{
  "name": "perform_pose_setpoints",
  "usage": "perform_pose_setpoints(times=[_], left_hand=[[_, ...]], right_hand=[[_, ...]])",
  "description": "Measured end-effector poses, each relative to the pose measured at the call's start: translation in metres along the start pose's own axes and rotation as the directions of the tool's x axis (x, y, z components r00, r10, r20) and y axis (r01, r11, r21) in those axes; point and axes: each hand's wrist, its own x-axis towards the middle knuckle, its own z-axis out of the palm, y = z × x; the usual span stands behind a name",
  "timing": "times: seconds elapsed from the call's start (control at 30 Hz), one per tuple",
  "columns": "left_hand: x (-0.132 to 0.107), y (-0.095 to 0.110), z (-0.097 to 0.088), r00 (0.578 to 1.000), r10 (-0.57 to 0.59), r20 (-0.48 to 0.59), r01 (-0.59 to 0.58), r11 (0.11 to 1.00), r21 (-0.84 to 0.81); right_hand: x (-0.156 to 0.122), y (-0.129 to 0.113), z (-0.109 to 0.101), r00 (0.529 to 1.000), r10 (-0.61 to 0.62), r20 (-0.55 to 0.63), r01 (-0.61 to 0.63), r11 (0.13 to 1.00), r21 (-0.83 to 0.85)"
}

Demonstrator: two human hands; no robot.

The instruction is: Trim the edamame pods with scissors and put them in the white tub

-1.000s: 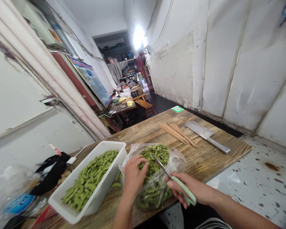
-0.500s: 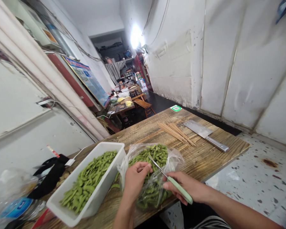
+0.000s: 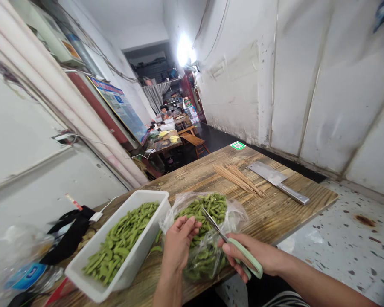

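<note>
A clear plastic bag [image 3: 233, 219] full of green edamame pods [image 3: 211, 204] lies on the wooden table [image 3: 275, 213] in front of me. My left hand [image 3: 179, 243] rests on the bag's near side with fingers curled, pinching at a pod that I cannot make out clearly. My right hand [image 3: 252, 256] grips mint-green-handled scissors [image 3: 233, 243], their blades pointing up-left over the pods beside my left fingertips. A white rectangular tub [image 3: 141, 256] to the left holds trimmed edamame pods [image 3: 118, 243].
A bundle of bamboo skewers [image 3: 238, 178] and a cleaver [image 3: 278, 182] lie at the table's far right. A black bag [image 3: 67, 234] and a crumpled plastic bottle [image 3: 25, 273] sit at the left. Beyond, a narrow room holds further tables [image 3: 166, 143] and a stool.
My left hand drew back slightly from deep in the pods toward the bag's near side. The scissors shifted a little but stay beside my left fingers.
</note>
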Motion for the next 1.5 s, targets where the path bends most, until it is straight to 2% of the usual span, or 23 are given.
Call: perform_pose_setpoints(times=[0.2,0.33,0.53,0.67,0.7,0.73,0.77,0.8,0.83,0.87,0.9,0.93,0.97,1.0,1.03,1.07,1.13,1.2,1.27,1.33,1.43,1.5], left_hand=[[-0.003,-0.004,0.004,0.997,0.030,-0.066,-0.032,0.999,-0.032],[-0.007,-0.007,0.007,0.999,0.029,-0.021,-0.029,1.000,-0.005],[-0.010,-0.014,0.006,1.000,0.002,-0.009,-0.002,1.000,-0.011],[-0.004,-0.014,-0.010,0.990,0.101,-0.095,-0.094,0.992,0.084],[-0.001,-0.008,-0.019,0.976,0.163,-0.143,-0.143,0.980,0.137],[0.001,-0.001,-0.030,0.944,0.247,-0.218,-0.199,0.955,0.218],[0.004,0.009,-0.043,0.891,0.343,-0.297,-0.241,0.912,0.331],[0.006,0.021,-0.057,0.787,0.476,-0.393,-0.270,0.838,0.475],[0.009,0.034,-0.070,0.653,0.601,-0.460,-0.225,0.735,0.640],[0.011,0.046,-0.080,0.566,0.696,-0.443,-0.132,0.606,0.784],[0.013,0.055,-0.087,0.541,0.763,-0.353,-0.058,0.453,0.890],[0.015,0.061,-0.089,0.529,0.813,-0.244,-0.034,0.308,0.951],[0.018,0.063,-0.087,0.546,0.830,-0.111,-0.069,0.177,0.982],[0.021,0.061,-0.080,0.575,0.818,0.035,-0.163,0.072,0.984],[0.026,0.054,-0.069,0.597,0.780,0.186,-0.295,-0.001,0.956],[0.030,0.045,-0.056,0.621,0.707,0.338,-0.444,-0.038,0.895],[0.041,0.023,-0.028,0.642,0.495,0.585,-0.651,-0.050,0.757],[0.051,0.005,-0.006,0.651,0.351,0.673,-0.706,-0.046,0.707],[0.061,-0.004,0.006,0.673,0.261,0.692,-0.710,-0.037,0.704],[0.068,-0.005,0.009,0.676,0.213,0.705,-0.719,-0.016,0.694],[0.070,0.000,0.006,0.664,0.222,0.714,-0.733,0.001,0.681],[0.064,0.004,0.004,0.678,0.271,0.683,-0.718,0.046,0.694]], right_hand=[[0.000,-0.001,0.000,1.000,-0.017,0.025,0.020,0.994,-0.110],[0.004,-0.002,0.001,0.998,-0.045,0.039,0.050,0.987,-0.152],[0.011,0.001,0.002,1.000,-0.029,0.006,0.030,0.996,-0.083],[0.012,0.004,0.002,1.000,0.011,0.015,-0.010,1.000,-0.019],[0.011,0.004,0.001,1.000,0.015,0.018,-0.015,1.000,-0.007],[0.010,0.004,0.000,1.000,0.018,0.014,-0.018,1.000,0.006],[0.009,0.004,-0.001,1.000,0.017,0.002,-0.017,1.000,0.024],[0.007,0.004,-0.002,1.000,0.013,-0.015,-0.012,0.999,0.045],[0.005,0.004,-0.004,0.999,0.008,-0.035,-0.006,0.998,0.066],[0.003,0.003,-0.005,0.999,0.002,-0.052,0.002,0.997,0.083],[0.001,0.002,-0.006,0.998,-0.005,-0.064,0.011,0.995,0.098],[0.000,0.001,-0.006,0.998,-0.012,-0.069,0.020,0.994,0.111],[-0.002,0.000,-0.007,0.997,-0.019,-0.070,0.027,0.992,0.122],[-0.002,0.000,-0.007,0.997,-0.027,-0.071,0.036,0.991,0.131],[-0.003,-0.001,-0.006,0.997,-0.034,-0.074,0.044,0.989,0.138],[-0.003,-0.002,-0.006,0.996,-0.039,-0.080,0.050,0.989,0.141],[-0.004,-0.002,-0.005,0.995,-0.039,-0.094,0.052,0.989,0.139],[-0.004,-0.001,-0.004,0.994,-0.033,-0.105,0.048,0.989,0.141],[-0.005,0.001,-0.005,0.993,-0.036,-0.111,0.053,0.986,0.157],[-0.006,0.003,-0.006,0.992,-0.044,-0.117,0.065,0.983,0.174],[-0.007,0.002,-0.007,0.991,-0.050,-0.122,0.071,0.983,0.170],[-0.008,0.000,-0.007,0.991,-0.044,-0.125,0.063,0.986,0.155]])
